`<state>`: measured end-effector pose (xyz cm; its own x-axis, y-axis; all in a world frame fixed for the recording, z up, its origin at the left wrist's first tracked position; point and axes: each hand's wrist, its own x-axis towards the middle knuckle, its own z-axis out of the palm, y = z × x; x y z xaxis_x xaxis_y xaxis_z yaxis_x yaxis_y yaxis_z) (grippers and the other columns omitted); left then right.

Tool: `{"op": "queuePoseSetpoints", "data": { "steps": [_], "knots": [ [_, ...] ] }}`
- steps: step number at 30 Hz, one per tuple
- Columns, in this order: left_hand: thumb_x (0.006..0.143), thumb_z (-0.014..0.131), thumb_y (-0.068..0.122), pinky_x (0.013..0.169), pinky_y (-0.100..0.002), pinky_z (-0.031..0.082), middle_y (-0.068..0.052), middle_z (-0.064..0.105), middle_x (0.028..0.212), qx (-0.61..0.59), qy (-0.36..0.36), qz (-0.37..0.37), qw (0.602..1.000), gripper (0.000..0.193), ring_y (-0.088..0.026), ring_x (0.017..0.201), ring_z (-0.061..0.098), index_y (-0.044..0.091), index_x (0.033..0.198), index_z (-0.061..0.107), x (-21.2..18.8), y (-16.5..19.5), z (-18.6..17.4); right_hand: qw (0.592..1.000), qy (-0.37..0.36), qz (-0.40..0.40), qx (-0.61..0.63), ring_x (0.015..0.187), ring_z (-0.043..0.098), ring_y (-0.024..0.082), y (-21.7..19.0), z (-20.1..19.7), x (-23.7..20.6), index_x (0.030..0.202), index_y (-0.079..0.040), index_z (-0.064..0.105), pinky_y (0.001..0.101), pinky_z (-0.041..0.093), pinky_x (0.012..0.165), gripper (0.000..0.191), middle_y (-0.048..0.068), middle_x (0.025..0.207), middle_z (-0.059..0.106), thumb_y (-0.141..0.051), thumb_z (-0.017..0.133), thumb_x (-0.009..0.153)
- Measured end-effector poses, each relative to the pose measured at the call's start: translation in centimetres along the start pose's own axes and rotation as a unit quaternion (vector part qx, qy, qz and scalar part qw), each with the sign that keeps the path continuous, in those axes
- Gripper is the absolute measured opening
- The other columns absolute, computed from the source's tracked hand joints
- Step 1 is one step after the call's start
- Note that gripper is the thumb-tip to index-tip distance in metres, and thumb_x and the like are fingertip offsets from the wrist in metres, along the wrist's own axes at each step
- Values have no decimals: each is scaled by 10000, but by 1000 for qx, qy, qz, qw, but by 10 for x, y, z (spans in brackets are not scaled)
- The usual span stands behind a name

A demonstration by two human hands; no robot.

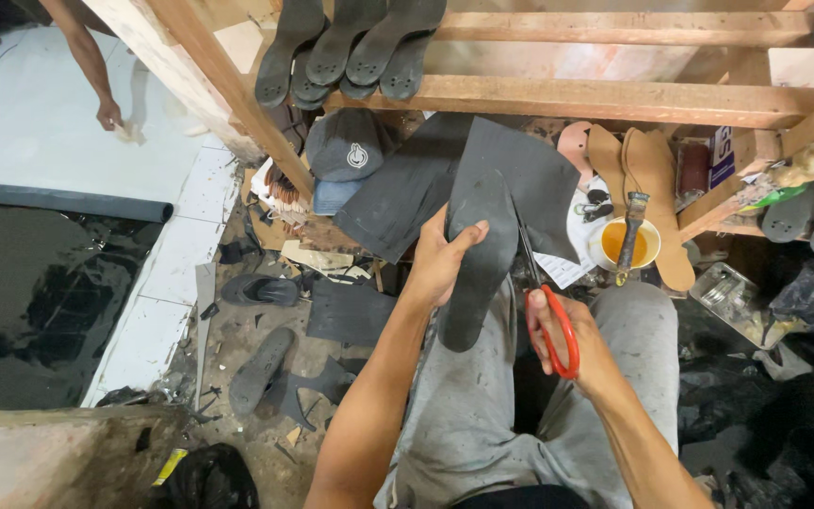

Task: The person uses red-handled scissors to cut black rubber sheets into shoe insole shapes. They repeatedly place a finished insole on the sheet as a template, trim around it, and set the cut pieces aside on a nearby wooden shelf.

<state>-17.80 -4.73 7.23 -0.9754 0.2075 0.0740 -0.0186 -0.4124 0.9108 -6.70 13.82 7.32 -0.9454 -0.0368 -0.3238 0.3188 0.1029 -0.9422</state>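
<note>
My left hand (443, 256) grips a dark rubber shoe sole (475, 247), still joined to a larger dark rubber sheet (529, 174) that fans out above it. My right hand (577, 344) holds red-handled scissors (550, 325), fingers through the loops, with the blades running up along the sole's right edge. Both hands work above my lap in grey trousers (482, 415).
A wooden rack (595, 94) carries several black soles (346, 47). A grey cap (346, 143), tan insoles (647, 188), and a yellow glue cup with a brush (626, 243) lie ahead. Rubber offcuts (261, 368) litter the floor. Another person's arm (91, 66) reaches down at the top left.
</note>
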Motion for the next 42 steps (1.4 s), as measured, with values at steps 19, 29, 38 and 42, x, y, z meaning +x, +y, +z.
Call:
{"op": "queuePoseSetpoints", "data": {
  "steps": [19, 29, 38, 42],
  "knots": [
    [915, 708, 37, 867, -268, 542, -52, 734, 1003, 148, 67, 90, 983, 298, -99, 928, 651, -49, 1199, 680, 6, 16, 3, 985, -88, 133, 65, 525, 616, 161, -22, -11, -23, 1000, -18, 671, 273, 338, 417, 814, 60, 609, 596, -712, 252, 924],
    [916, 735, 38, 906, -259, 537, -61, 729, 1085, 147, -17, 44, 988, 342, -103, 987, 649, -57, 1236, 663, -4, 23, 15, 998, -49, -26, -1, 544, 521, 156, -30, -20, 13, 914, -57, 592, 298, 424, 553, 663, 46, 622, 506, -661, 327, 986],
    [932, 713, 20, 909, -262, 549, -61, 714, 1085, 104, -24, -6, 994, 333, -109, 994, 645, -63, 1250, 663, -4, 10, 9, 998, -4, -56, 21, 514, 457, 167, -29, -7, 21, 847, -80, 553, 305, 394, 506, 636, 54, 599, 464, -667, 350, 983],
    [927, 701, 7, 925, -264, 556, -62, 708, 1115, 96, -30, -35, 994, 365, -107, 1012, 654, -55, 1282, 647, -1, 5, 13, 998, -2, -44, 38, 556, 499, 131, -23, -9, 25, 836, -74, 544, 265, 392, 526, 673, 30, 628, 500, -697, 344, 993]
  ]
}}
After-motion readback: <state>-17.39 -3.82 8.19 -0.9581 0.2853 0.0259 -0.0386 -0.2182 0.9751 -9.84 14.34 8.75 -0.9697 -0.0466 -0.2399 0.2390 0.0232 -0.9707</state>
